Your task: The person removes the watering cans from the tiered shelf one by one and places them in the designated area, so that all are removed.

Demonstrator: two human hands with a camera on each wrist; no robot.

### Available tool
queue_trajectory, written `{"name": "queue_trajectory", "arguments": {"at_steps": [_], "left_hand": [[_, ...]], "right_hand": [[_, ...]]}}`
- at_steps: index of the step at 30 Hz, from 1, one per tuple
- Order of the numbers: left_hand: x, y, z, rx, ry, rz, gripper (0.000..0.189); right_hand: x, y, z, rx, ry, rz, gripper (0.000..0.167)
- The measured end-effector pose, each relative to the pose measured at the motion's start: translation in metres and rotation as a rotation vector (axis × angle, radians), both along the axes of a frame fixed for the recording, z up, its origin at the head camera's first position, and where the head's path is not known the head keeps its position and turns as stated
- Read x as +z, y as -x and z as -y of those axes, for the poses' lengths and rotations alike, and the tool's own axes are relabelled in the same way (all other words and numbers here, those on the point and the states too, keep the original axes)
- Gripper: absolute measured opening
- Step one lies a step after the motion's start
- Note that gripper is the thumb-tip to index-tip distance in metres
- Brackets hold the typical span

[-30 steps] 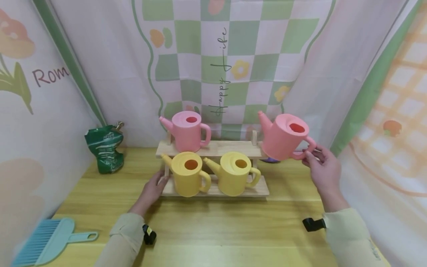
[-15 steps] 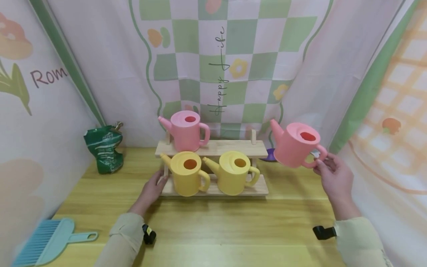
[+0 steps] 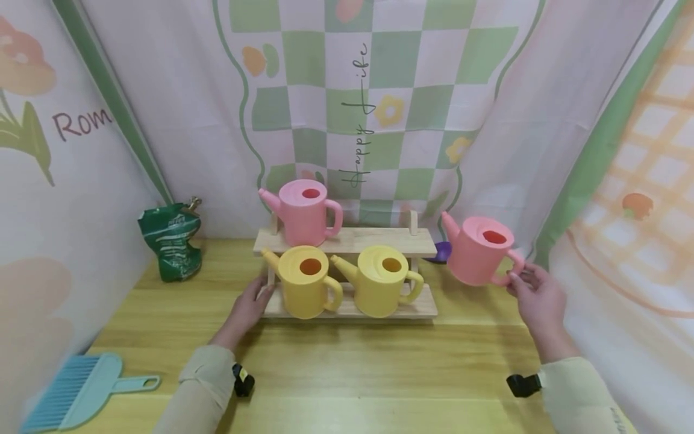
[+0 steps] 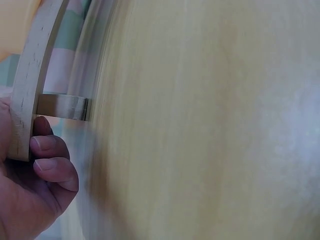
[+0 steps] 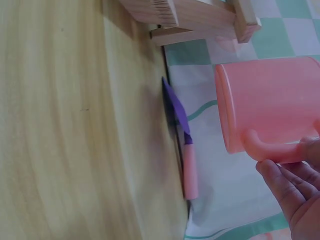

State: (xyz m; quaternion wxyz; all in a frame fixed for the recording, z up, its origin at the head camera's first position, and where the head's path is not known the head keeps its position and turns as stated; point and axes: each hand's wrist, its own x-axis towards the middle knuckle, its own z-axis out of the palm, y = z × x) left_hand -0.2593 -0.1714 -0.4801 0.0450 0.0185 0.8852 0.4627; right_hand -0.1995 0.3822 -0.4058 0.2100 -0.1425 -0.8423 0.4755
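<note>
My right hand pinches the handle of a coral-pink watering can by its lower part. In the right wrist view this can hangs in the air, away from the wooden shelf's right end. My left hand grips the left end of the two-tier wooden shelf at its lower board; the left wrist view has the fingers curled under the board. On the top tier sits a lighter pink watering can. Two yellow watering cans, one left and one right, stand on the lower tier.
A small trowel with purple blade and pink handle lies at the table's back edge, right of the shelf. A crumpled green bag with a clip stands back left. A light-blue brush lies front left. Printed curtains hang behind.
My right hand has carried the coral-pink watering can from beside the top tier's right end rightward and then lower. The left hand keeps its grip on the shelf.
</note>
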Motion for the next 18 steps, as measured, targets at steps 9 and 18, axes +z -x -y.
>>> {"name": "queue_trajectory", "arguments": {"at_steps": [9, 18], "left_hand": [[-0.001, 0.001, 0.000, 0.008, -0.004, 0.019, 0.060], [-0.002, 0.002, 0.001, 0.007, 0.008, 0.006, 0.061]], "right_hand": [[-0.021, 0.009, 0.003, 0.039, 0.005, 0.049, 0.039], [-0.033, 0.018, 0.013, 0.050, 0.029, 0.075, 0.039]]}}
